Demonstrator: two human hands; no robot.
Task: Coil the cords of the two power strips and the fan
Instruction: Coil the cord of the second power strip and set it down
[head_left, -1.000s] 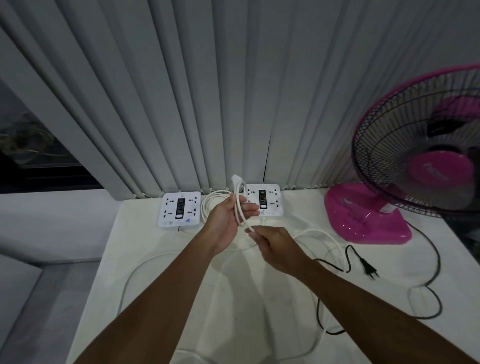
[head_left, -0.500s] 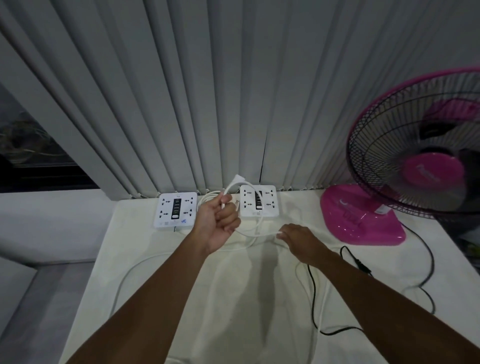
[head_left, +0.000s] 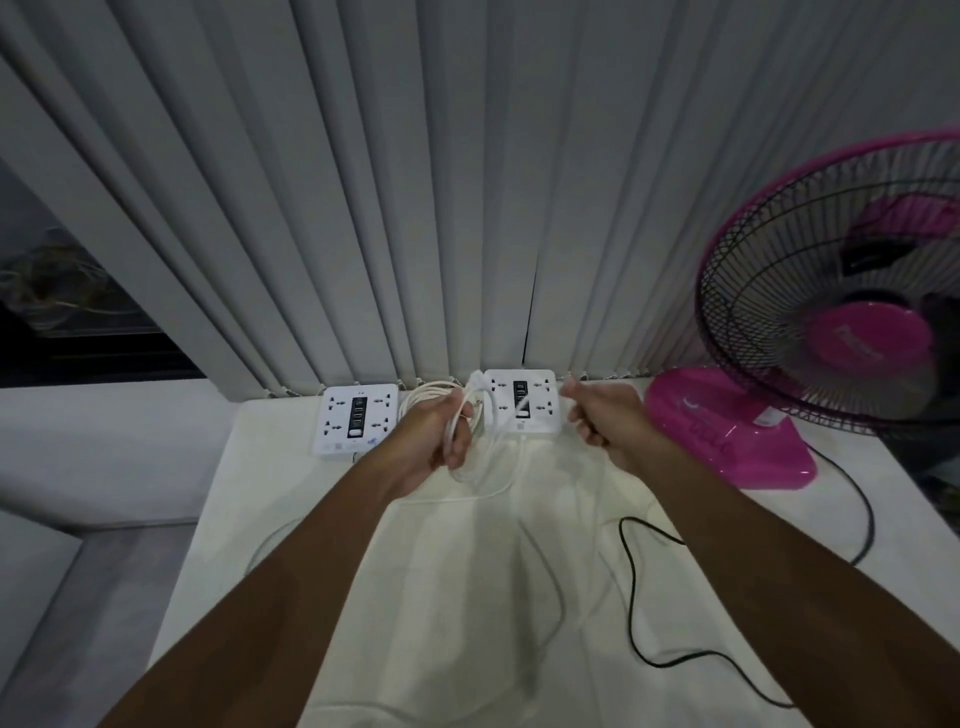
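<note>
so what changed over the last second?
The right hand left the left hand, dipped to the table, then rose out to the right, drawing white cord taut. The left hand kept its grip on the cord loops. Both power strips, the fan and its black cord stayed put.

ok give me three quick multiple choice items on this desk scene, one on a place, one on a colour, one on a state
1. Where does the fan stand?
A. right of both power strips
B. between them
C. on the floor

2. What colour is the fan's cord?
A. white
B. pink
C. black

3. What is the left hand doing?
A. resting open on the table
B. gripping loops of white cord
C. pressing a switch

Answers:
1. A, its pink base sits past the right power strip.
2. C, a black line trails over the table.
3. B, fingers are closed round the loops.
</note>
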